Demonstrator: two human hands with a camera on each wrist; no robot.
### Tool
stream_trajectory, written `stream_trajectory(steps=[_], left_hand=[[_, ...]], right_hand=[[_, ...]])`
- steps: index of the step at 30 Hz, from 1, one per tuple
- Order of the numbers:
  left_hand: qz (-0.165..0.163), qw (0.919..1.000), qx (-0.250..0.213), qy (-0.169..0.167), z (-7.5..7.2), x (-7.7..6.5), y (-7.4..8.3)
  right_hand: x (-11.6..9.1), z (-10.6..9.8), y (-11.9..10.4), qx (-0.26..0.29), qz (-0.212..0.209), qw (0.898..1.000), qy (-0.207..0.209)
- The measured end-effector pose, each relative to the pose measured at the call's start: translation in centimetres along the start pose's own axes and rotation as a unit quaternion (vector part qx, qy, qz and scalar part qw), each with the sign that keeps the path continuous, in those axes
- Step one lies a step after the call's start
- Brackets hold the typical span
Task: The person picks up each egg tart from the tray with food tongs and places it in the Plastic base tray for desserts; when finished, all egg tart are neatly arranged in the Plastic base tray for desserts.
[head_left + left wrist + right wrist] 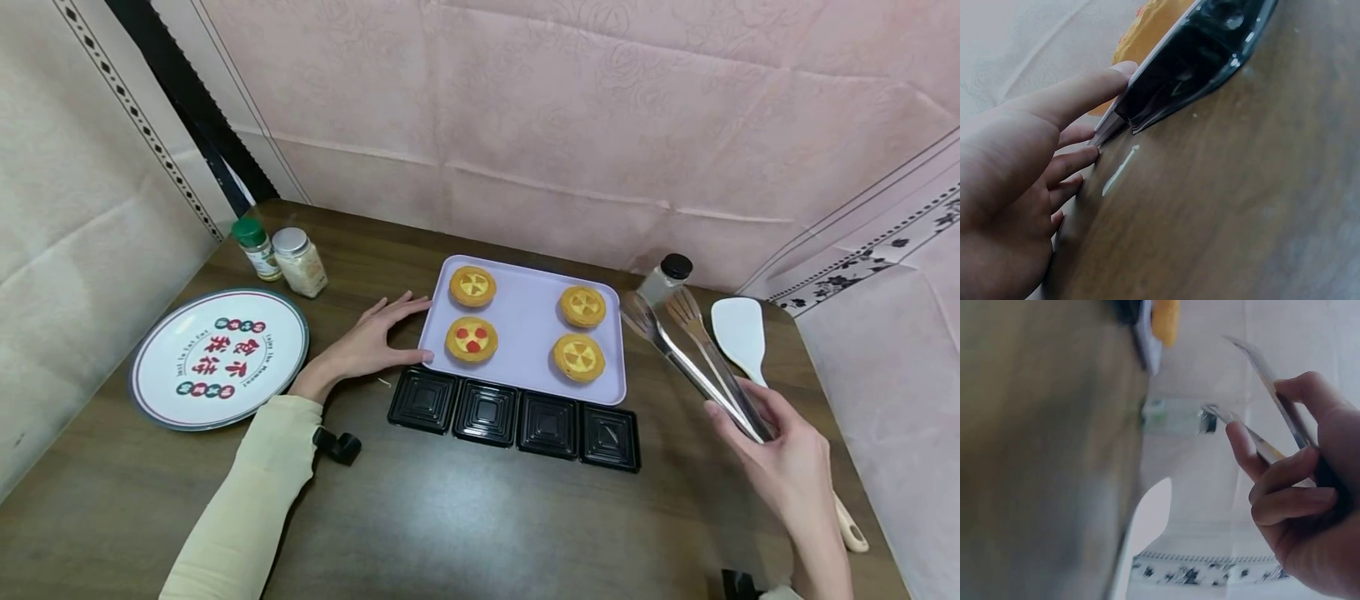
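Observation:
A lavender tray (525,321) carries several round yellow tarts; one tart (471,340) at its front left has red spots. My left hand (367,340) touches the tray's left edge with thumb and fingers spread; in the left wrist view the thumb (1091,94) lies against the rim. Metal tongs (697,371) are held in my right hand (787,454), above the table to the right of the tray. Their two arms stand apart with nothing between them, as the right wrist view also shows, where fingers (1291,481) curl round the tongs.
Black square plastic trays (486,412) line the tray's front edge. A white plate (225,358) with red lettering lies left. Behind it stand a green-capped jar (257,248) and a silver-lidded jar (300,262). A black-capped jar (663,279) and white spatula (738,333) are at right.

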State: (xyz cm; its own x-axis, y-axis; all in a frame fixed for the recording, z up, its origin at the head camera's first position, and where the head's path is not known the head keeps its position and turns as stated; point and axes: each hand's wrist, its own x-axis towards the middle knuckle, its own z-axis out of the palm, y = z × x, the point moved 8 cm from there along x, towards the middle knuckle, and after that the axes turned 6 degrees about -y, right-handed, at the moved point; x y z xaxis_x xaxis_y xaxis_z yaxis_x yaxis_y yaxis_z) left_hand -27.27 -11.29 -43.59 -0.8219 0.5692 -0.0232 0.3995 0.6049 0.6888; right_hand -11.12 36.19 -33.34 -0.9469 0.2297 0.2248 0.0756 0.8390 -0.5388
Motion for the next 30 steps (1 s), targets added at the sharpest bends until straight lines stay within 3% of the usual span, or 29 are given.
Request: stream_trajectory(steps=[6, 15, 30], left_hand=[[0.002, 1.0000, 0.005, 0.002, 0.0, 0.0, 0.0], [0.002, 1.0000, 0.002, 0.003, 0.0, 0.0, 0.1], [-0.002, 1.0000, 0.000, 0.003, -0.1, 0.0, 0.0]], right_hand=[[1.9, 0.9, -3.1, 0.017, -0.046, 0.999, -0.018], [3.7, 2.5, -5.1, 0.027, -0.029, 0.999, -0.028], [3.7, 3.5, -5.9, -0.005, -0.041, 0.999, -0.028]])
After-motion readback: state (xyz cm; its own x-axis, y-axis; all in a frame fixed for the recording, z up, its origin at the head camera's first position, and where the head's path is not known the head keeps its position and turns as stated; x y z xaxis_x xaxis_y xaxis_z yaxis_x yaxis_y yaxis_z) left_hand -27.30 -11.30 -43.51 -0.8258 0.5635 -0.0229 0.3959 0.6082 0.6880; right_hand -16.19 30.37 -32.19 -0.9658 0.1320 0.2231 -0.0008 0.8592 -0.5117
